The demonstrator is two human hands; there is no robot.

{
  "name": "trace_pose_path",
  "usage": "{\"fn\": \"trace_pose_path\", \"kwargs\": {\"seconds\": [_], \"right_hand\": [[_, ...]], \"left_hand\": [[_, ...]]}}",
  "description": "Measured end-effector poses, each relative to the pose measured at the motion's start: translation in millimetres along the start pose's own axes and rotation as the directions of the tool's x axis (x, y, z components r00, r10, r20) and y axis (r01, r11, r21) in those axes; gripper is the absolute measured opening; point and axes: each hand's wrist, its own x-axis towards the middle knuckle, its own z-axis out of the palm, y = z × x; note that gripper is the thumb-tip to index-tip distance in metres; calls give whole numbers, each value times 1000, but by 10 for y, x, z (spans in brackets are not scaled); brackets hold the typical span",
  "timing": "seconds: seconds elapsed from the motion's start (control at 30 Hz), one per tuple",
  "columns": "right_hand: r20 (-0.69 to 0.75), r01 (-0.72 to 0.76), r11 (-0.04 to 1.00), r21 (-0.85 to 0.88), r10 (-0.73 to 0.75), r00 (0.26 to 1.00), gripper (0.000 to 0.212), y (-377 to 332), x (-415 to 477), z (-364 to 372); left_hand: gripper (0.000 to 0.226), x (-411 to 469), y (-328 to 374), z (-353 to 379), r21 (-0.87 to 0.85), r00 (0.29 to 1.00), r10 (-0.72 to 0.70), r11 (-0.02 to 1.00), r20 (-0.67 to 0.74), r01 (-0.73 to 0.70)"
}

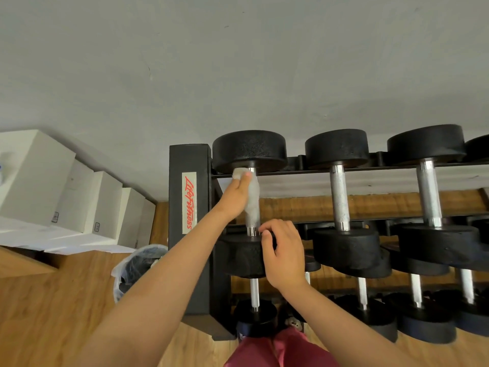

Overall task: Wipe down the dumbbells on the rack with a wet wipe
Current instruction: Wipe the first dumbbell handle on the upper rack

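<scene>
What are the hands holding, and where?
The left hand wraps a wet wipe round the metal handle of the leftmost top dumbbell. The right hand grips that dumbbell's near black head at its edge.

Fingers of left hand (236, 193) hidden behind wipe (251, 198) on the handle. The right hand (284, 256) covers part of leftmost dumbbell (248, 151). At right edge, far-right dumbbell (477, 149) cut off. Left side: box labels (55, 217) too small to read.
</scene>
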Motion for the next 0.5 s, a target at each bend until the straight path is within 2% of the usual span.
{"fn": "trace_pose_path", "kwargs": {"seconds": [0.03,0.1,0.2,0.3,0.43,0.5], "right_hand": [[4,-2,1000,-4,2,1000,32,2,2,1],[11,0,1000,-5,0,1000,31,13,0,5],[2,11,1000,6,-11,1000,30,25,1,10],[0,12,1000,13,-12,1000,30,23,7,15],[4,19,1000,9,-19,1000,31,24,12,7],[9,24,1000,10,-24,1000,31,27,7,5]], "left_hand": [[61,34,43,53,-61,999,-13,998,-35,11],[57,47,57,105,-68,998,-23,998,-64,19],[65,-59,-16,73,71,997,-70,995,21,68],[62,-73,16,-11,185,997,-54,982,52,43],[60,49,157,19,73,997,-46,996,-56,50],[59,45,110,80,5,996,-69,998,-62,69]]}}
